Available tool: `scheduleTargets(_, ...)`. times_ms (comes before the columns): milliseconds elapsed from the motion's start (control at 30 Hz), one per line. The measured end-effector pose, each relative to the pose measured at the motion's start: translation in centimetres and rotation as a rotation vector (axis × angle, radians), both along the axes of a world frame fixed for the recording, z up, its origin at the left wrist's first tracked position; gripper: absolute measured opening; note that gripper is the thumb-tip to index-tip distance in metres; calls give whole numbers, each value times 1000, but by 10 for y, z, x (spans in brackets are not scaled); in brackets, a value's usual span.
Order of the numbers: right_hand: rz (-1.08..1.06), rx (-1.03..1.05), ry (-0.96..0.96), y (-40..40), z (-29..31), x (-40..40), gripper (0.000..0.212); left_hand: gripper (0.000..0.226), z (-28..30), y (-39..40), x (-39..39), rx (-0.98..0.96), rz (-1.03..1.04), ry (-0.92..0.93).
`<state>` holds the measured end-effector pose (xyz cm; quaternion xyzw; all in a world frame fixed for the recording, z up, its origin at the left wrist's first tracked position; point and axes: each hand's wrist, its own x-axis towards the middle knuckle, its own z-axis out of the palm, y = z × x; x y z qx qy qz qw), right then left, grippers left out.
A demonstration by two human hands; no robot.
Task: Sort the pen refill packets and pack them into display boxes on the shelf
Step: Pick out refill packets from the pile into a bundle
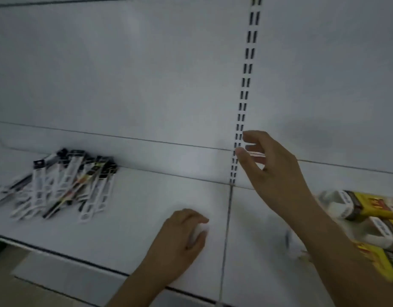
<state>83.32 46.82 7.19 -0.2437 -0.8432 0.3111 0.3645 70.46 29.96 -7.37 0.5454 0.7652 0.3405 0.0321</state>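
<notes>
The heap of narrow white and black pen refill packets (58,185) on the white metal shelf (146,207) is smeared by motion blur, so its print cannot be read and its count cannot be told. The yellow and white display boxes (368,218) are cut off by the right edge and partly hidden behind the right forearm. The left hand (182,235) curls over something small and white, mostly hidden. The right hand (268,165) is raised with its fingers blurred; whether it holds anything cannot be told.

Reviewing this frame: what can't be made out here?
- Head view, left hand: curled over something small and white; its fingers hide what it is.
- Right hand: motion blur hides whether it pinches anything.
- Yellow boxes: cut by the right edge, print blurred.
- Refill packets: labels too blurred to sort by type.
</notes>
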Motion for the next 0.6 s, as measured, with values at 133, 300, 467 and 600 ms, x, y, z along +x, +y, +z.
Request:
scheduleTargets(133, 121, -86, -26, -62, -12, -91, 39, 27, -3, -73, -64, 40, 135, 44)
scheduleTargets(300, 207, -123, -186, -122, -49, -207, 38, 28, 3, -147, -156, 194, 454, 217)
scheduleTargets(467, 169, -180, -421, -155, -86, -283, 44, 41, -2, -172, -232, 127, 786, 212)
scheduleTargets(600, 123, -130, -499, -169, -97, -315, 42, 50, -9, -164, -253, -47, 760, 187)
